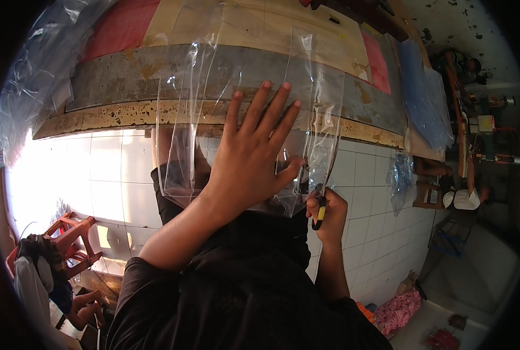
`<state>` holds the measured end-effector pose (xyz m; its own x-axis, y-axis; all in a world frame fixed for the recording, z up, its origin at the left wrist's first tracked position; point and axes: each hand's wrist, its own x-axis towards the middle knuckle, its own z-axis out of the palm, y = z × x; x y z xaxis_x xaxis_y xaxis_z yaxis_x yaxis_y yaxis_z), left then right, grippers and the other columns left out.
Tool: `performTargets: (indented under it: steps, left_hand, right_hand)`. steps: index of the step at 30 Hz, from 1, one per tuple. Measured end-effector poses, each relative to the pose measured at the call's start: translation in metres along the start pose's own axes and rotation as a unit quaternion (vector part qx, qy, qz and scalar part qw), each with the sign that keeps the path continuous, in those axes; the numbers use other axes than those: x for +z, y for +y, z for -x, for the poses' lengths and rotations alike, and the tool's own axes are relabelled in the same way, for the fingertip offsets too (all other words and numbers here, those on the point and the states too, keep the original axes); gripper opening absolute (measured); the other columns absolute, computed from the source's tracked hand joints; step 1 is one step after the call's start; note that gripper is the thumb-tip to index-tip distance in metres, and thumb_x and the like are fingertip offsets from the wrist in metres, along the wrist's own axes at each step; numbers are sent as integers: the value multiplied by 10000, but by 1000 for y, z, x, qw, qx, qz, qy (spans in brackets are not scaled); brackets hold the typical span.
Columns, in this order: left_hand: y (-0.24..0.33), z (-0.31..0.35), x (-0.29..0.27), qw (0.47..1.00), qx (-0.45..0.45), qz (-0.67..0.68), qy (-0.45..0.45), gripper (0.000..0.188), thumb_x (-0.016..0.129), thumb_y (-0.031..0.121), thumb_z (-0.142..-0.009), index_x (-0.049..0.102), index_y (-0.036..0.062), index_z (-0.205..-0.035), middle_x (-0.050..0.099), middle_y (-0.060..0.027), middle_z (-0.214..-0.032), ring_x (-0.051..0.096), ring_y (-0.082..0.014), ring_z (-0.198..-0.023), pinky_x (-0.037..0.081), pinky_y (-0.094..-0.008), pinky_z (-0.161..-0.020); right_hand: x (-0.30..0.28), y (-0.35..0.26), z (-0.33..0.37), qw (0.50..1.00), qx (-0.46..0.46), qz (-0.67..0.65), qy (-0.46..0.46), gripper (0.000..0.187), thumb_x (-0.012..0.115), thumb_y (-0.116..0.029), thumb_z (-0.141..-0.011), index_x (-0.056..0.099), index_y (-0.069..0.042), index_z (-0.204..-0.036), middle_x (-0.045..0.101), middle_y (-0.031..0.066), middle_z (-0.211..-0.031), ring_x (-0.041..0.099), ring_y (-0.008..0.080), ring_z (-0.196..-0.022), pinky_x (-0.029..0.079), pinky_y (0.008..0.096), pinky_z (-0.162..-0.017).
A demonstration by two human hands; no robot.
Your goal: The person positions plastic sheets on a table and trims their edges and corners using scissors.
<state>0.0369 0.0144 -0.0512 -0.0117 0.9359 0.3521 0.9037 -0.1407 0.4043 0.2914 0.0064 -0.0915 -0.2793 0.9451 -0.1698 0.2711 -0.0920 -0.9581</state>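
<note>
The person's left hand (254, 151) lay flat on a sheet of clear plastic (181, 149), fingers spread wide and pointing towards twelve o'clock, pressing on it but gripping nothing. At four o'clock from that hand, the right hand (333, 216) was curled closed around the black-and-yellow handles of what looked like scissors (322, 211), their upper end right by the plastic's edge. The plastic lay across the near edge of the worn table (111, 81) and hung down towards the person's lap. Measured from the left hand, bluish plastic sheets (426, 102) lay between two and three o'clock, a red stool (82, 245) stood at eight o'clock, and a co-worker (463, 199) sat just past three o'clock
</note>
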Motion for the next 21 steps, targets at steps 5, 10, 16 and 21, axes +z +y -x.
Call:
performTargets:
  steps: [5,10,16,21]
  left_hand:
    - [0,-1,-1,1000,2,5,-1,838,686,483,-905,434,85,-1598,318,-138,-1713,260,-356,-1593,153,-631,-1276]
    - [-1,0,0,1000,1,2,-1,849,693,478,-894,431,85,-1599,316,-137,-1714,261,-352,-1593,152,-629,-1276]
    - [0,-1,-1,1000,1,6,-2,846,688,474,-896,429,88,-1602,313,-135,-1716,259,-351,-1593,154,-629,-1276]
    - [0,0,0,1000,1,0,-3,848,684,478,-897,424,91,-1605,310,-134,-1717,255,-349,-1595,153,-629,-1276]
  right_hand:
    - [5,-7,1,1000,10,11,11,571,837,-537,-874,661,7,-883,613,17,-696,576,88,-573,462,244,-532]
    - [6,-6,2,1000,14,10,16,557,834,-525,-884,656,2,-873,612,17,-691,573,87,-566,461,246,-523]
    - [7,-5,3,999,24,14,30,504,843,-475,-902,656,-10,-841,599,14,-652,559,89,-522,449,252,-493]
    - [7,-5,4,999,29,15,35,480,839,-450,-915,662,-14,-827,601,18,-642,560,93,-509,443,250,-486]
